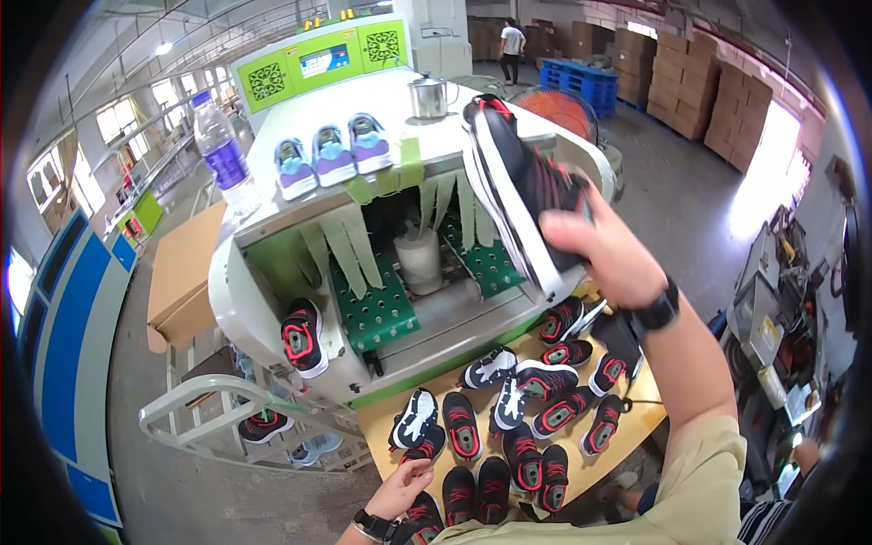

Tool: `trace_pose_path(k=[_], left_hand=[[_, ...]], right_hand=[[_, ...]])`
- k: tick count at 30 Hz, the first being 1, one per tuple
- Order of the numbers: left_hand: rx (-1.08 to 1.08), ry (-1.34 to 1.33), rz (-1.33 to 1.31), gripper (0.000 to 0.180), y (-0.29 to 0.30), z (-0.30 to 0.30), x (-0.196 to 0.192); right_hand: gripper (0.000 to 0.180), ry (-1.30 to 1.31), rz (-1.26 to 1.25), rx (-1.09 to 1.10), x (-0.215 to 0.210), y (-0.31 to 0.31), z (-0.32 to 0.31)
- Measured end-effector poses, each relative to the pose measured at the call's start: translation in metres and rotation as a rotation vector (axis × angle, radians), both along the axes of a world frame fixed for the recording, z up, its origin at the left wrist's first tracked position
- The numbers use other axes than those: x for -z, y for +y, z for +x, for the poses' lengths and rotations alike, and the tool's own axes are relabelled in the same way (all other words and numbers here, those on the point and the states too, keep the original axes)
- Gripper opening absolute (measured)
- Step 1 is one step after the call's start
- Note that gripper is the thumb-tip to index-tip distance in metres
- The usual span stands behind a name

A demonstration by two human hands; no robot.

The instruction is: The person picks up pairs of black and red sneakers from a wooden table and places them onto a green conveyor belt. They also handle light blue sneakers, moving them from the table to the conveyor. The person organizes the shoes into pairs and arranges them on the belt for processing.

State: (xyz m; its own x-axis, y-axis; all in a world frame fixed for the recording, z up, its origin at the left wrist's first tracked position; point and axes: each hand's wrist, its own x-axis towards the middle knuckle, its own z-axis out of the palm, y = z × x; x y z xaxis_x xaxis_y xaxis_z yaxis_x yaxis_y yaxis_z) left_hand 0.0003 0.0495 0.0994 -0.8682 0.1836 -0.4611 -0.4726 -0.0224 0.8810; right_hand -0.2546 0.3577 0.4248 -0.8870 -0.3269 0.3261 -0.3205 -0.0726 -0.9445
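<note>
My right hand (595,241) is closed around a large black sneaker (522,159) with a white sole and red trim, raised tilted at the right side of the machine's opening. At the lower left, my left hand (404,490) has loosely curled fingers with nothing visible in them, beside a black-and-red sneaker (427,445) on the yellow table (581,463). Several more such sneakers lie there, some upright, others on their sides showing white-and-black soles. In front of me stands a white and green machine (318,86) with green perforated belts (372,304) and hanging pale strips.
On the machine's top are small purple-and-blue shoes (331,156), a metal mug (429,97) and a plastic bottle (221,150). One black sneaker (302,336) rests at its left corner. A metal rack (204,391) stands left, an orange fan (556,111) behind. Far off, a person (512,45) stands near boxes.
</note>
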Motion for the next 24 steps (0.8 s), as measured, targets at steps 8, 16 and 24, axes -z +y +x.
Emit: trace_pose_path(k=[8, 16, 24], left_hand=[[-0.03, 0.028, -0.014, 0.048, -0.013, 0.028, 0.001], [-0.132, -0.052, -0.024, 0.048, -0.027, 0.066, 0.001], [-0.054, 0.013, -0.062, 0.046, -0.021, 0.036, 0.006]], right_hand=[[0.089, 0.137, 0.649, 0.39, -0.073, -0.113, -0.193], [0.091, 0.406, 1.171, 0.777, -0.018, -0.17, -0.227], [0.088, 0.378, 0.872, 0.588, 0.011, -0.127, -0.236]])
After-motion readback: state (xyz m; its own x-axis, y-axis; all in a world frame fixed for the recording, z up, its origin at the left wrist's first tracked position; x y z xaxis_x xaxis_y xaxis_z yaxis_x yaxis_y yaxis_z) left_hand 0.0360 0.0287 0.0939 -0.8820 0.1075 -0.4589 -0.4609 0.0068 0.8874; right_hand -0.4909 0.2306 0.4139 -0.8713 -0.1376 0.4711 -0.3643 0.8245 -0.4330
